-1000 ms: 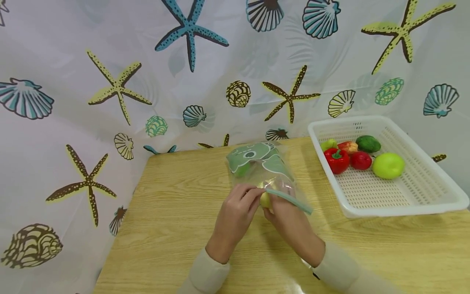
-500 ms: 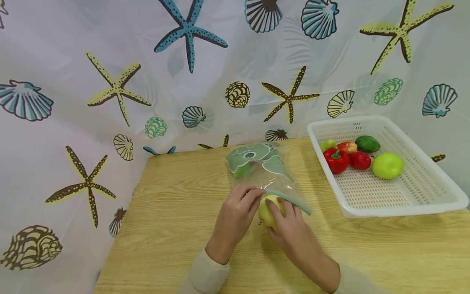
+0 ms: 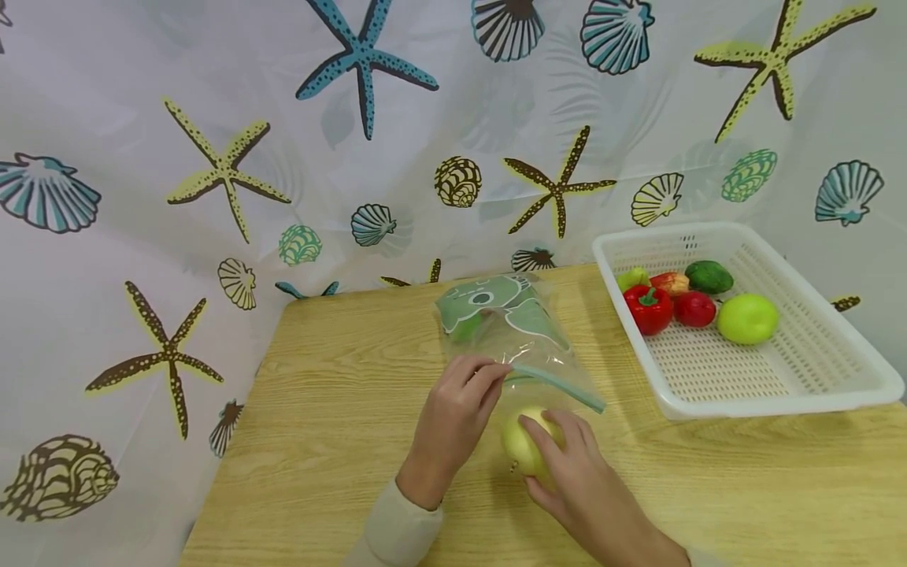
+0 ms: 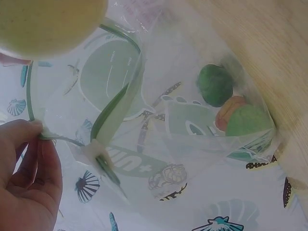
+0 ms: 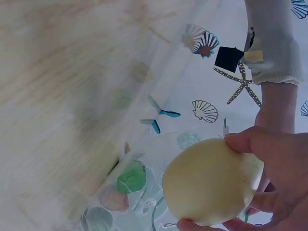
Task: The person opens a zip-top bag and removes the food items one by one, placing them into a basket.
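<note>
A clear zip bag [image 3: 527,315] with a green print lies on the table, its mouth facing me. At the mouth, my left hand [image 3: 453,417] pinches the rim between thumb and fingertips and keeps it lifted. My right hand [image 3: 588,484] holds a pale yellow pear [image 3: 523,445] just outside the mouth, its fingers curled over the top and side. The pear's short stem points toward me. In the left wrist view, a dark green fruit or vegetable [image 4: 215,85], an orange-brown one [image 4: 230,113] and a lighter green one [image 4: 248,122] show inside the bag.
A white perforated basket [image 3: 779,407] stands to the right on the wooden table [image 3: 340,409]. It holds a red bell pepper [image 3: 648,309], a yellow-green fruit [image 3: 747,319] and several other pieces. A shell-patterned curtain [image 3: 397,173] hangs behind the table.
My right hand has drawn back from inside the bag's mouth toward me, bringing the pear out with it. The left hand has kept its pinch on the rim.
</note>
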`<act>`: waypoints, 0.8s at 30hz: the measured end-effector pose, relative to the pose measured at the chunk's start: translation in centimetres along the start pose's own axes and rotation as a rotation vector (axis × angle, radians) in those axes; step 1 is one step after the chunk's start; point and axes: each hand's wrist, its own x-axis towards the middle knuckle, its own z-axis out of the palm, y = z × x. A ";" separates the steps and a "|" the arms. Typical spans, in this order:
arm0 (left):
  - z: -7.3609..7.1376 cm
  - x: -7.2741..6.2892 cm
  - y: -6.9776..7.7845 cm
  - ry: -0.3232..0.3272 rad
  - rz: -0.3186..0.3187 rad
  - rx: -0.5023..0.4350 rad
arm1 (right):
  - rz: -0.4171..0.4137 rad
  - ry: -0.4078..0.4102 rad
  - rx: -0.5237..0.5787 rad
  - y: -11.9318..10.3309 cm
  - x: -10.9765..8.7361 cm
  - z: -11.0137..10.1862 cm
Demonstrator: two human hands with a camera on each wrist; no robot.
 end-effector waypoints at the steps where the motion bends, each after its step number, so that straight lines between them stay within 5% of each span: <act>1: 0.0 0.0 0.0 0.000 0.001 0.001 | 0.004 0.001 -0.002 0.0 -0.2 -0.2; 15: 0.0 -0.1 0.0 0.004 0.002 -0.013 | 0.066 -0.024 0.105 1.9 -2.6 -2.9; 24: 0.2 0.0 0.1 0.005 0.011 -0.015 | 0.204 -0.083 0.197 3.6 -3.1 -5.2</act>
